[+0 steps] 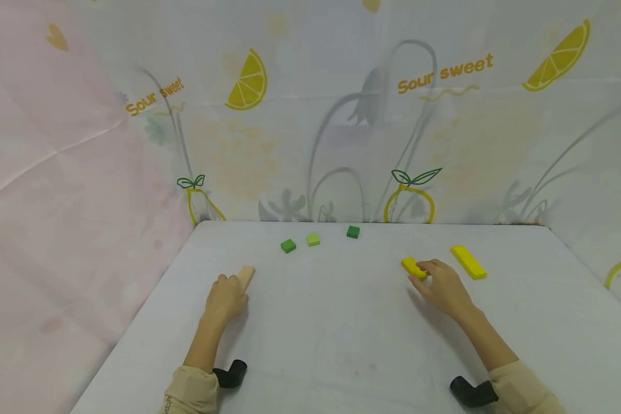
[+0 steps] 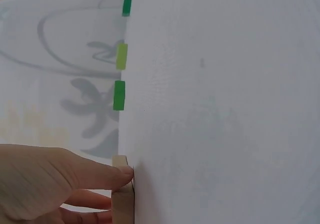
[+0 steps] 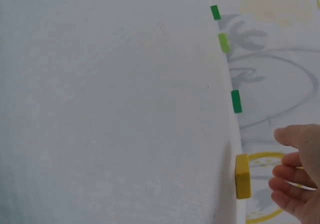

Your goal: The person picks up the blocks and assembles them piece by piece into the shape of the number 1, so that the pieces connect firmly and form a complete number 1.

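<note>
Got left hand (image 1: 226, 296) pinching wooden block (image 1: 246, 277) at left of table (image 1: 315, 333), thumb and fingers closed to block width. Read wooden block's long axis as near-left to far-right, exposed end pointing far and a bit right. Got right hand (image 1: 442, 287) by short yellow block (image 1: 411, 265), right of middle, with thumb and fingers parted, holding nothing; see gap to block in right wrist view. Read short yellow block's long axis as far-left to near-right. See long yellow block (image 1: 468, 262) lying flat to the right of right hand, slanting the same way. See green block (image 1: 288, 246), light green block (image 1: 313, 240) and dark green block (image 1: 353, 232) at far side, left to right, first two near each other, dark green farther right.
</note>
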`<control>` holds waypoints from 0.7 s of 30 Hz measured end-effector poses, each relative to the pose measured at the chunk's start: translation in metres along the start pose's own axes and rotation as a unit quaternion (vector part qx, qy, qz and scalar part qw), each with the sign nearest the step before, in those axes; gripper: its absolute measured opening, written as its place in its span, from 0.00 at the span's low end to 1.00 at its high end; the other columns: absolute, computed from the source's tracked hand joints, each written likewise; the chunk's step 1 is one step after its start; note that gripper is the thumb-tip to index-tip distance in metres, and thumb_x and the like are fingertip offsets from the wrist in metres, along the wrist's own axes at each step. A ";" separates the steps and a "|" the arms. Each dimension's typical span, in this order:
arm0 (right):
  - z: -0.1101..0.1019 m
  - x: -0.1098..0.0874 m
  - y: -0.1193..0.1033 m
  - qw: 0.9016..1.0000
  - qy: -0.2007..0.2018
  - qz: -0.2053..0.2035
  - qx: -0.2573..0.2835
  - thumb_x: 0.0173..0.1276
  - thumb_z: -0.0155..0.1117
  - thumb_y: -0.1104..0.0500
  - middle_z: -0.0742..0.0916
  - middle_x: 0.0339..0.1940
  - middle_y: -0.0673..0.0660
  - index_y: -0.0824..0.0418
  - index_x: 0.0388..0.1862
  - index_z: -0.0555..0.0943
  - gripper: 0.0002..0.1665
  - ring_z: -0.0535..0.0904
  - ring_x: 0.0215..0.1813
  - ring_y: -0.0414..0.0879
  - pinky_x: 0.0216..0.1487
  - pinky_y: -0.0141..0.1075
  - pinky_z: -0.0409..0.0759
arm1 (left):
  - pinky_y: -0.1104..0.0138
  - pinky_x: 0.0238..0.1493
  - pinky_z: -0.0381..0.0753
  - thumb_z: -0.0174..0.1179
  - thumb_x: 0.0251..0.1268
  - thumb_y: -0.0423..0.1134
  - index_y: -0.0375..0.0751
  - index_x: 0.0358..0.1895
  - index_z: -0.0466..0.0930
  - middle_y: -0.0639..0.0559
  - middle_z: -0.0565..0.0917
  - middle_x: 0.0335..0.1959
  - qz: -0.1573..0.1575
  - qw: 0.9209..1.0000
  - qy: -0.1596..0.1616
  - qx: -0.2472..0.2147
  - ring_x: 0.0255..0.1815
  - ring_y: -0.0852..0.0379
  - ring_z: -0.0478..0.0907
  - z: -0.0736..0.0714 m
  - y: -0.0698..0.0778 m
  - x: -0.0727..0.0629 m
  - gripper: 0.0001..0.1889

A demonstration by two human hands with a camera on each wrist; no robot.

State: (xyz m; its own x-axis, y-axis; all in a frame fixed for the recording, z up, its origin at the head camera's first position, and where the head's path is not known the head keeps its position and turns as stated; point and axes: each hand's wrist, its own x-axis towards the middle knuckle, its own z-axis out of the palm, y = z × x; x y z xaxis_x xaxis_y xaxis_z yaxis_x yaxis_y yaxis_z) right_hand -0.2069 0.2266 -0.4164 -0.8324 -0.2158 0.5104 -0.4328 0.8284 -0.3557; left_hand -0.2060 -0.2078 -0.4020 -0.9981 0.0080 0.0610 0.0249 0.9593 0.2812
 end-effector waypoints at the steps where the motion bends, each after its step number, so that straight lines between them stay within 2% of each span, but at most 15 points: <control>1: 0.000 0.000 0.002 1.000 0.005 -0.005 0.013 0.55 0.70 0.64 0.84 0.36 0.68 0.76 0.41 0.80 0.19 0.80 0.36 0.60 0.39 0.50 0.79 | 0.54 0.32 0.76 0.62 0.53 0.32 0.14 0.36 0.72 0.35 0.71 0.28 0.004 1.000 0.003 0.001 0.29 0.43 0.72 0.000 -0.001 0.000 0.18; 5: 0.002 0.002 0.011 0.997 0.016 -0.006 0.073 0.52 0.71 0.66 0.85 0.35 0.68 0.76 0.40 0.81 0.17 0.82 0.36 0.60 0.37 0.48 0.80 | 0.57 0.29 0.75 0.62 0.52 0.31 0.15 0.33 0.73 0.37 0.72 0.25 0.005 1.000 0.009 -0.010 0.26 0.46 0.72 0.000 -0.004 -0.002 0.16; 10: -0.001 0.002 0.019 0.990 0.000 0.030 0.136 0.53 0.71 0.66 0.85 0.39 0.69 0.77 0.42 0.80 0.19 0.82 0.40 0.61 0.41 0.47 0.80 | 0.58 0.26 0.76 0.63 0.51 0.32 0.18 0.30 0.73 0.38 0.74 0.22 -0.014 0.999 0.006 -0.037 0.24 0.47 0.73 -0.001 -0.007 -0.003 0.15; 15: -0.005 0.004 0.026 0.987 -0.010 0.051 0.153 0.54 0.71 0.66 0.85 0.41 0.71 0.77 0.45 0.80 0.21 0.82 0.41 0.62 0.42 0.46 0.80 | 0.59 0.25 0.78 0.66 0.50 0.32 0.17 0.30 0.75 0.38 0.77 0.21 -0.006 0.999 0.012 -0.045 0.23 0.48 0.75 0.000 -0.011 -0.001 0.15; 21: -0.006 0.005 0.033 0.981 -0.026 0.086 0.170 0.56 0.70 0.64 0.84 0.43 0.71 0.77 0.47 0.79 0.22 0.81 0.44 0.62 0.44 0.42 0.80 | 0.59 0.31 0.80 0.67 0.50 0.29 0.17 0.36 0.77 0.37 0.79 0.27 0.012 0.998 0.006 -0.067 0.27 0.48 0.77 0.001 -0.013 -0.001 0.15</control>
State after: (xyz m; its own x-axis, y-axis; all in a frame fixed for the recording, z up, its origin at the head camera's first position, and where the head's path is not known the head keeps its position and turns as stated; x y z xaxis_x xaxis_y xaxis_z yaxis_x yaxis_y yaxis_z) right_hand -0.2234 0.2560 -0.4211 -0.9162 -0.1217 0.3817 -0.3673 0.6359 -0.6788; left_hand -0.2051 -0.2197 -0.4069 -0.9963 0.0270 0.0811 0.0577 0.9122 0.4056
